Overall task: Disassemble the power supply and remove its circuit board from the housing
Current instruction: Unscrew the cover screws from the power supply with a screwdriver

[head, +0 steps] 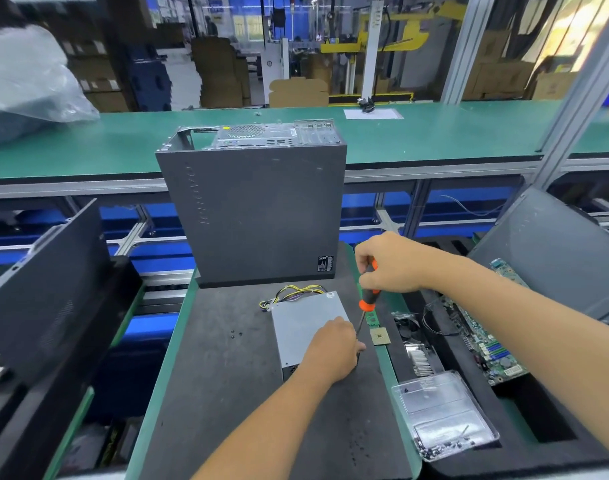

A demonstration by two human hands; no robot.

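The grey metal power supply (305, 318) lies flat on the dark mat (233, 375), with its yellow and black cable bundle (296, 292) coming out at the far end. My left hand (332, 349) rests on the near right corner of its lid, fingers curled over the edge. My right hand (391, 263) grips an orange and black screwdriver (367, 299). The shaft slants down to the housing's right side, where my left fingers hide the tip. Two small screws (236, 335) lie loose on the mat left of the housing.
A dark computer case (258, 216) stands upright just behind the power supply. At the right are a small processor chip (378, 337), a clear plastic tray (445, 415) holding several screws, a motherboard (486, 344), and a heatsink (419, 358). Dark side panels (46, 285) lean at both sides.
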